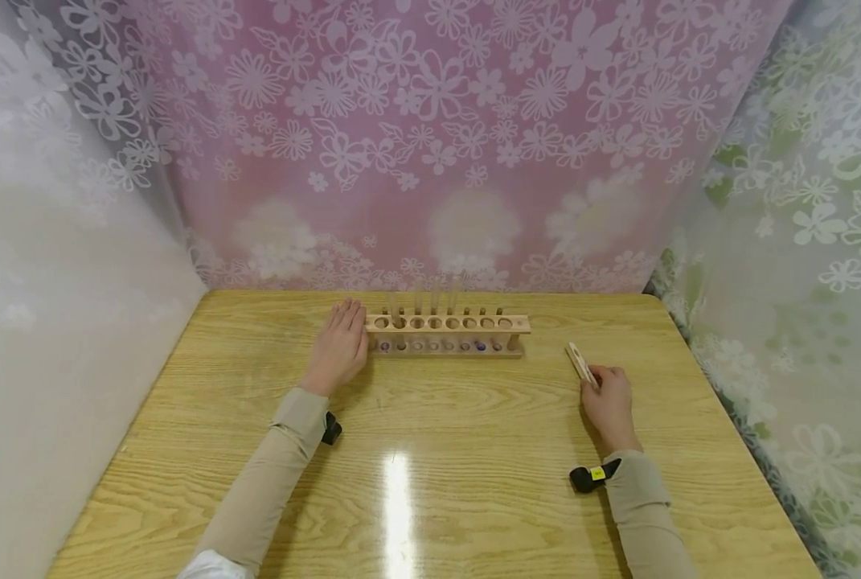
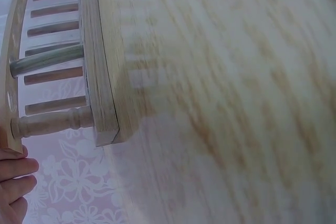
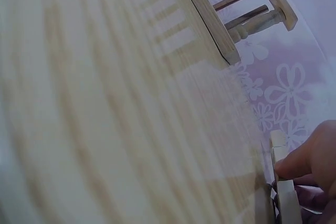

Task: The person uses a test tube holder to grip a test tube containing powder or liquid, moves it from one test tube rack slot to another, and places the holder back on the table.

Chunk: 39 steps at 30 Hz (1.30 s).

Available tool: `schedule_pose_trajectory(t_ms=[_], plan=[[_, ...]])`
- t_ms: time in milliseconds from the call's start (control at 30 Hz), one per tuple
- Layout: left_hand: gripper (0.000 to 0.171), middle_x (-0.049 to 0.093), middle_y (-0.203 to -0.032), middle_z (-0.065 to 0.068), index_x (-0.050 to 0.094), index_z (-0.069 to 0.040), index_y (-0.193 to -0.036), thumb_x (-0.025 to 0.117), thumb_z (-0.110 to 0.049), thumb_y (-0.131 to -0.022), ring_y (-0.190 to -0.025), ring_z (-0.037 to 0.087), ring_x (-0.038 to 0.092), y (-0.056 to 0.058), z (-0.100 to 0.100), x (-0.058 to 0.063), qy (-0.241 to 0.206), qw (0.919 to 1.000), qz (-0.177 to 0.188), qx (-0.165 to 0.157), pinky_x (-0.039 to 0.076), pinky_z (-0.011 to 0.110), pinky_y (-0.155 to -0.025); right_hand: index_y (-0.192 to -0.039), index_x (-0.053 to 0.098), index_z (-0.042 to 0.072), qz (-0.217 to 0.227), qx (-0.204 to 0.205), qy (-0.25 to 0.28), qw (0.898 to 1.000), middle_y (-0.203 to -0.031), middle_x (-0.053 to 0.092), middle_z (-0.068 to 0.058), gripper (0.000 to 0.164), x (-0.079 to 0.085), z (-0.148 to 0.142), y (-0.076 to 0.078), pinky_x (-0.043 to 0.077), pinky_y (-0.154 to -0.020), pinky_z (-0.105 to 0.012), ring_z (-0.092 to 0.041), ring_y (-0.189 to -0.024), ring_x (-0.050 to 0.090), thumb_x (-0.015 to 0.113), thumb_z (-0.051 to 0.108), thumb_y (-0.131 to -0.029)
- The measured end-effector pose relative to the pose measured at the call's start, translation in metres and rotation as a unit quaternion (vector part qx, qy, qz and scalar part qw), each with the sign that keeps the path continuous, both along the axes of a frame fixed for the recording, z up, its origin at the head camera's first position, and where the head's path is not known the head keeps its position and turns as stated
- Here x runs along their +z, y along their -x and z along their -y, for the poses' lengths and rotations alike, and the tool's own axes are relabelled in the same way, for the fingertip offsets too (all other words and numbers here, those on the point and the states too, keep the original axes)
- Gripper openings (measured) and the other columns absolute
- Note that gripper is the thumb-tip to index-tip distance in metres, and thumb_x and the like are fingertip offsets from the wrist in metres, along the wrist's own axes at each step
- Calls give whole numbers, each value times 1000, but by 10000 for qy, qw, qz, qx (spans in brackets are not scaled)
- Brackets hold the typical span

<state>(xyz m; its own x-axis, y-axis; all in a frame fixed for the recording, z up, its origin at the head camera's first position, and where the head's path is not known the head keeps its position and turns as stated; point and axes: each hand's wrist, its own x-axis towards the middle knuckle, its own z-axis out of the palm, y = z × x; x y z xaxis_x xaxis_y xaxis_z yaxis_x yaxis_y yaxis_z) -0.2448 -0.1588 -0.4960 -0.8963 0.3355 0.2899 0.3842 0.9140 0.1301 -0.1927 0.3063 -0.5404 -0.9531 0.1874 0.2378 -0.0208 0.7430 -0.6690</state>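
Note:
A wooden test tube rack [image 1: 448,324] stands at the back of the table. Several clear test tubes [image 1: 435,299] rise faintly from its left half. In the left wrist view, one greyish test tube [image 2: 47,60] sits slightly slanted in the rack among the pegs. My left hand [image 1: 338,342] lies against the rack's left end with its fingers straight. To the right of the rack, apart from it, my right hand [image 1: 609,402] pinches a wooden test tube clamp [image 1: 579,361] between thumb and fingers. The right wrist view shows the thumb on the clamp [image 3: 286,198]; its lower end is cut off.
The wood-grain table [image 1: 459,434] reaches back to a pink flowered curtain [image 1: 430,145]. Pale flowered sheets hang along the left and right sides. A bright light reflection [image 1: 398,515] lies near the table's front. Each wrist wears a small black camera.

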Motion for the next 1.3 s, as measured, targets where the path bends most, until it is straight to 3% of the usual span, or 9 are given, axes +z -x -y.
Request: schedule_pose_trajectory(t_ms=[367,500,800,1033,1300], plan=[[50,38,-152,24,40,9,-147,30,-20,-107,-146,35,27,2,1,-2,-76,10000,-39,-24,12,42,-124,-127,56,-13,436,51,-113,9990,-116,55,-31,34,9,0,0,46,-85,-59,-45,-103,54,51,6,-98],[50,40,-151,24,41,8,-146,31,-20,-107,-146,36,28,2,0,-2,-57,9999,-104,-19,12,42,-124,-127,55,-11,312,56,-89,9995,-116,57,-30,34,13,0,0,46,-85,-60,-45,-103,56,51,9,-100],[51,38,-152,25,38,8,-148,29,-20,-107,-146,36,26,0,1,-1,-66,10000,-31,22,10,42,-124,-129,55,-7,-124,263,-328,9990,-105,60,-26,33,32,7,2,44,-65,-42,-35,-81,56,55,12,-101],[51,38,-152,26,38,9,-148,28,-20,-107,-147,36,25,-1,0,2,-66,9999,99,57,8,41,-124,-126,61,-7,-177,438,-189,9987,-104,64,-25,35,52,18,0,47,-55,-33,-27,-70,57,59,18,-101],[51,37,-153,23,36,7,-149,29,-21,-108,-148,34,23,0,-2,4,12,9997,227,97,10,43,-124,-113,70,-6,-254,565,-129,9980,-80,67,-16,30,77,33,-5,42,-43,-28,-21,-58,52,64,20,-98]])
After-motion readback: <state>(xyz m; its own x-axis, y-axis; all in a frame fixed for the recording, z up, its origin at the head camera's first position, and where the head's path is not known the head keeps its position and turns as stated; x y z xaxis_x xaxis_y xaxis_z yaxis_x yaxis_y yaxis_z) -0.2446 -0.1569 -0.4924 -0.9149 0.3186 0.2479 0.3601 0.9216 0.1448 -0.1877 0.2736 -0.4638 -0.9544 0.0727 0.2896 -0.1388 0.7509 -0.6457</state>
